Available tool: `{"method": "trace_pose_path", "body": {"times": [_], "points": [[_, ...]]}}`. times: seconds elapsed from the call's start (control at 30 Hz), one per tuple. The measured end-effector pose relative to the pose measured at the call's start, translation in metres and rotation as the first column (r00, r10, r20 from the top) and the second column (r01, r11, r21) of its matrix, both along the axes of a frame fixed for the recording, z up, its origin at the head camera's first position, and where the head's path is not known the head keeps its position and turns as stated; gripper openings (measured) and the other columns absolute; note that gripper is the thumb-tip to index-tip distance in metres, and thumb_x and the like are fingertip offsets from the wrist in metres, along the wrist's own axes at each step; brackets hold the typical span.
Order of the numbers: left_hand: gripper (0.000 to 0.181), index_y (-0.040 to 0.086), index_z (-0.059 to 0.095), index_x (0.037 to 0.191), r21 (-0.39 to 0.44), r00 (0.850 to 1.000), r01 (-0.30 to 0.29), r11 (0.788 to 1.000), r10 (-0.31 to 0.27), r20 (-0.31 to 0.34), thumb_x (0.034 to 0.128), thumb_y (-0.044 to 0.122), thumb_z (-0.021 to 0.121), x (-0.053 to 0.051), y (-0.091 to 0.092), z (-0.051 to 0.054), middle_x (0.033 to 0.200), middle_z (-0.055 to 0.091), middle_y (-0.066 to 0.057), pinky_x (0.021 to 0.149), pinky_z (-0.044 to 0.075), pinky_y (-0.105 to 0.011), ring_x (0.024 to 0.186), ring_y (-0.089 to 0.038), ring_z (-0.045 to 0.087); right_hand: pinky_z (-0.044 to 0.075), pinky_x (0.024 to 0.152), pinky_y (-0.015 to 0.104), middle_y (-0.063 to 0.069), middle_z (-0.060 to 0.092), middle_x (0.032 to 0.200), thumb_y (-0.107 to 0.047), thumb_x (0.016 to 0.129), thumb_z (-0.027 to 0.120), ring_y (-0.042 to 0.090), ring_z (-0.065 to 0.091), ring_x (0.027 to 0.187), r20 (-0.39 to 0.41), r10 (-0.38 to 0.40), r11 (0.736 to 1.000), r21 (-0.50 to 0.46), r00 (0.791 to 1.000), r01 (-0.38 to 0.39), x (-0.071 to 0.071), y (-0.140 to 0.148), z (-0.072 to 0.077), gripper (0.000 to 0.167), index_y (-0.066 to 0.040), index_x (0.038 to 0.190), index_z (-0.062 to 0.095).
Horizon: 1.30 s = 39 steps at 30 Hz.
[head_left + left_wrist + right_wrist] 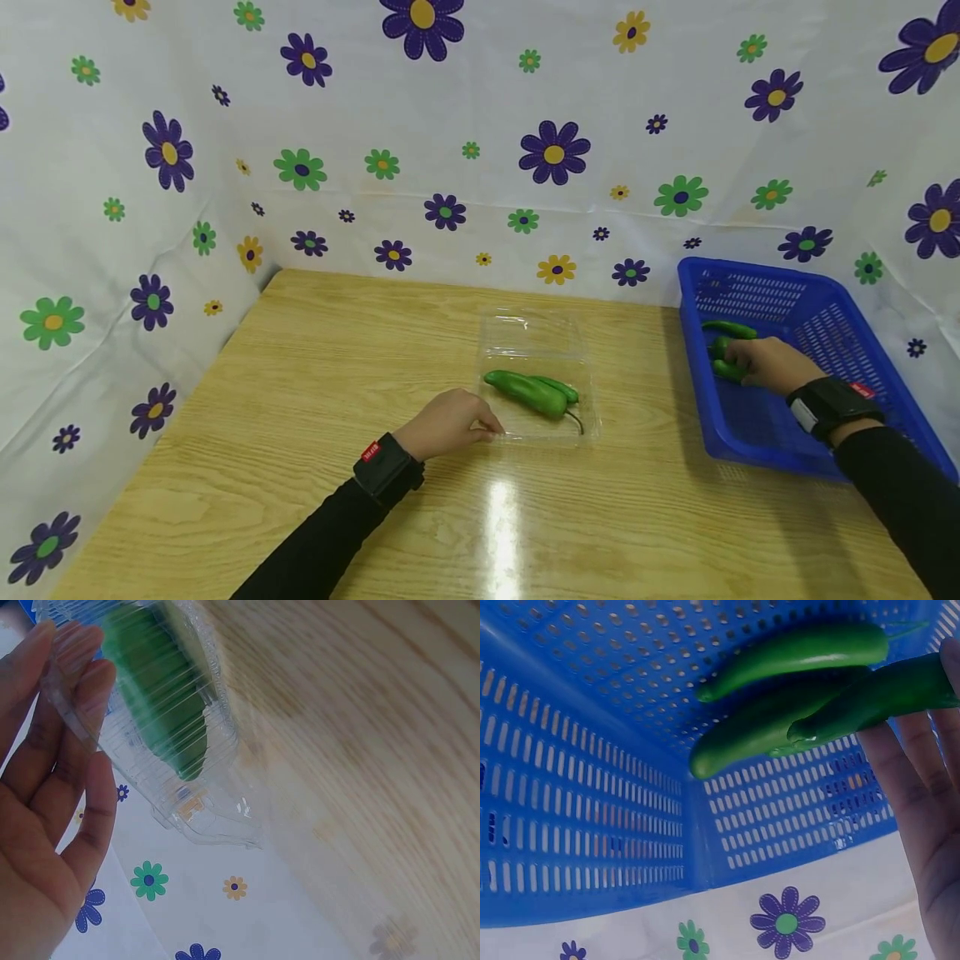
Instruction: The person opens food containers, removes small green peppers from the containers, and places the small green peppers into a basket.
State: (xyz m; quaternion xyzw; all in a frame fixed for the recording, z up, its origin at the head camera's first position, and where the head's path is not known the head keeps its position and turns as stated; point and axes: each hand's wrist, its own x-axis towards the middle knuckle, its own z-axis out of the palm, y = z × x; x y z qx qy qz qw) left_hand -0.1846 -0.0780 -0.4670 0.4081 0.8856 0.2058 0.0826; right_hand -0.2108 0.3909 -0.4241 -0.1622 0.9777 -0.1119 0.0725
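Note:
A clear plastic box [536, 333] with its lid laid back holds two green peppers [528, 394] on the table. My left hand [448, 425] pinches the box's near left corner; in the left wrist view, the fingers of my left hand [64, 750] lie along the clear wall, with a green pepper [154, 690] seen through it. Inside the blue basket [813, 467], my right hand [776, 364] grips a green pepper. The right wrist view shows that held pepper [892, 697] between thumb and fingers, beside two other peppers [802, 656] on the basket floor.
The basket stands at the right of the wooden table [300, 358], its walls rising around my right hand. A white cloth with printed flowers [450, 100] hangs behind the table and along its left side.

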Motion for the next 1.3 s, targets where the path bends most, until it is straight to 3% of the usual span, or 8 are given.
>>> {"method": "trace_pose_path", "body": {"times": [0.27, 0.5, 0.87, 1.3], "points": [[0.014, 0.018, 0.077, 0.095, -0.002, 1.0, 0.002, 1.0, -0.002, -0.014, 0.0831, 0.02, 0.071, 0.0, 0.0, 0.0, 0.091, 0.074, 0.006, 0.076, 0.053, -0.021, 0.085, -0.008, 0.067, 0.054, 0.064, 0.043, 0.011, 0.068, 0.077, 0.008, 0.068, 0.075, 0.024, 0.063, 0.071, 0.059, 0.006, 0.999, 0.041, 0.998, -0.008, -0.003, 0.004, -0.009, 0.019, 0.004, 0.085, 0.066], [0.014, 0.016, 0.077, 0.095, 0.004, 1.0, 0.0, 1.0, 0.0, -0.004, 0.0827, 0.019, 0.071, 0.001, 0.0, 0.001, 0.091, 0.074, 0.005, 0.076, 0.053, -0.022, 0.086, -0.009, 0.068, 0.044, 0.054, 0.03, -0.002, 0.055, 0.065, 0.009, 0.061, 0.077, 0.013, 0.051, 0.061, 0.035, 0.064, 0.996, 0.054, 0.997, -0.066, -0.006, 0.006, -0.02, 0.025, -0.006, 0.068, 0.059], [0.014, 0.016, 0.077, 0.095, 0.019, 1.0, 0.006, 1.0, -0.006, -0.008, 0.0824, 0.018, 0.072, 0.0, -0.001, 0.0, 0.09, 0.074, 0.004, 0.075, 0.053, -0.021, 0.085, -0.009, 0.068, 0.031, 0.052, 0.023, -0.006, 0.042, 0.061, 0.012, 0.061, 0.073, 0.01, 0.038, 0.057, 0.041, 0.077, 0.996, 0.036, 0.996, -0.078, -0.01, 0.008, -0.031, 0.03, -0.011, 0.062, 0.052], [0.013, 0.016, 0.077, 0.094, 0.032, 1.0, 0.008, 0.999, -0.007, -0.008, 0.0824, 0.018, 0.072, 0.002, -0.001, 0.001, 0.09, 0.074, 0.004, 0.075, 0.053, -0.021, 0.084, -0.008, 0.068, 0.035, 0.052, 0.024, -0.006, 0.046, 0.062, 0.013, 0.061, 0.073, 0.011, 0.042, 0.057, 0.092, 0.043, 0.995, 0.08, 0.995, -0.051, -0.013, 0.005, -0.033, 0.029, -0.011, 0.063, 0.057]]}}
